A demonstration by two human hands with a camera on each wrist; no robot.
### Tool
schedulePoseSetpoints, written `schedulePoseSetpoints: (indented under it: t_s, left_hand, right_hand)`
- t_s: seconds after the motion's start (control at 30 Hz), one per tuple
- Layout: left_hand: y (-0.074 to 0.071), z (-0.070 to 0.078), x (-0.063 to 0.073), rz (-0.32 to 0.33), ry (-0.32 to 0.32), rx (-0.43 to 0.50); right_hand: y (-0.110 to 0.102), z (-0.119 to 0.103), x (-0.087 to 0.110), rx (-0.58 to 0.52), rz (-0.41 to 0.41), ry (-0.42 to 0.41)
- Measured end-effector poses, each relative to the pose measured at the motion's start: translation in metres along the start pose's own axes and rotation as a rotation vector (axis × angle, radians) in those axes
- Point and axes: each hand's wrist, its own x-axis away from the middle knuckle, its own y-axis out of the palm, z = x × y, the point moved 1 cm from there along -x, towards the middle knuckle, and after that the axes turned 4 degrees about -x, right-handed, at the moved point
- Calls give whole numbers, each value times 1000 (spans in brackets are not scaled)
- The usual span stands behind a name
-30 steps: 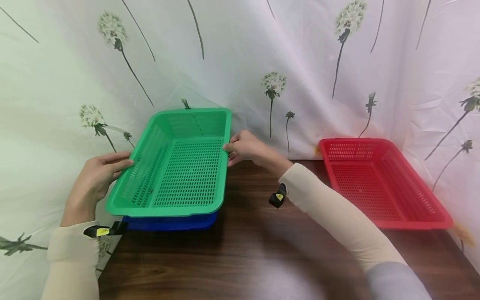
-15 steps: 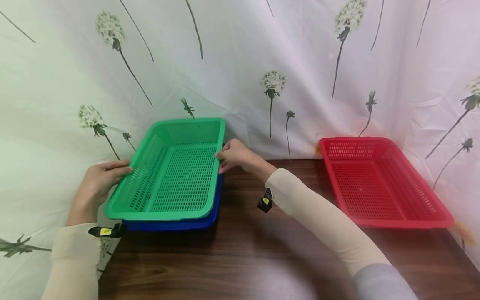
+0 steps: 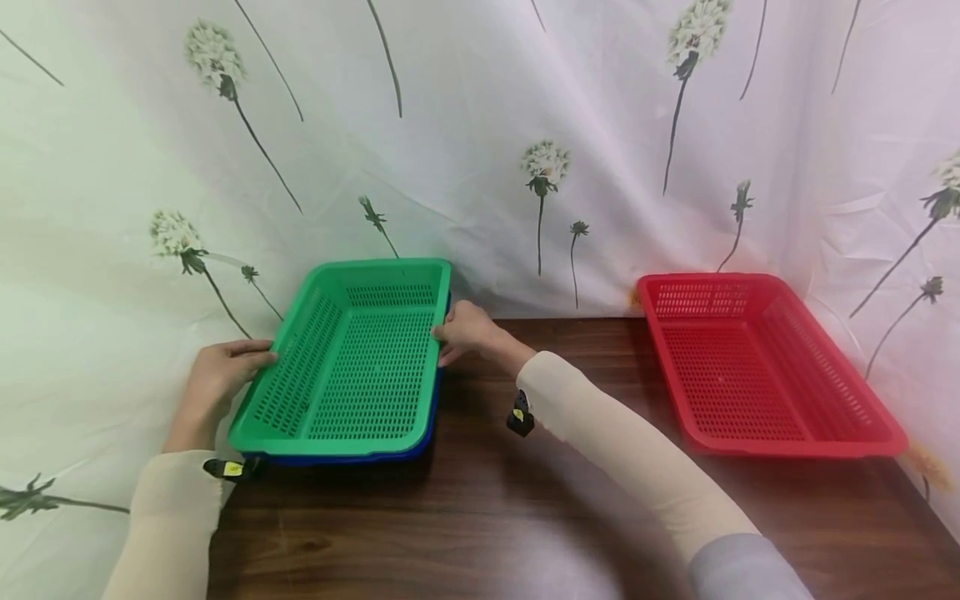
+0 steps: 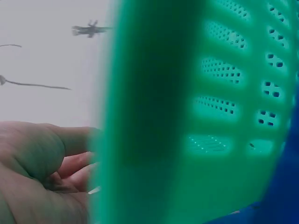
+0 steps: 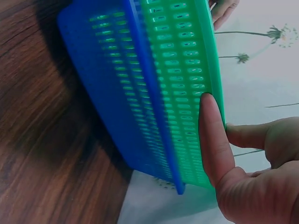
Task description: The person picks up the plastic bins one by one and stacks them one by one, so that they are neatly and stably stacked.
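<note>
The green perforated basket (image 3: 358,361) sits at the left end of the wooden table (image 3: 525,517), nested into a blue basket (image 3: 429,417) of which only a thin rim shows below it. The left hand (image 3: 219,379) grasps the green basket's left rim, and the right hand (image 3: 465,329) holds the right rim, with the thumb lying along the outer wall in the right wrist view and the other fingers over the edge. The stacking looks almost finished: the green basket seems nearly seated, and the wrist view shows the blue rim (image 5: 154,107) close under the green one (image 5: 210,70). What is left, I judge, is to let go. The basket's opening faces up; its long axis runs from the person toward the flowered curtain (image 3: 480,125). A red basket (image 3: 757,367) lies well apart on the right.
</note>
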Motion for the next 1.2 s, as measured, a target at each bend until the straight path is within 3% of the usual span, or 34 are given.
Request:
schedulePoseSetpoints:
  t_s: [0.3,0.7,1.0,1.2]
  left_hand:
    - [10,-8,-3,24,4,-86]
    - [21,-18,0,34,-35,-127]
    - [16,-18,0,-14,-22,-159]
    - [18,-17,-1,-23,-22,-148]
  right_hand:
    - [10,11,-6,58,72,16]
    - [27,26,-9,280,155,-2]
    - [31,30,-9,149,100,9]
    - [31,29,-7,139,113,8]
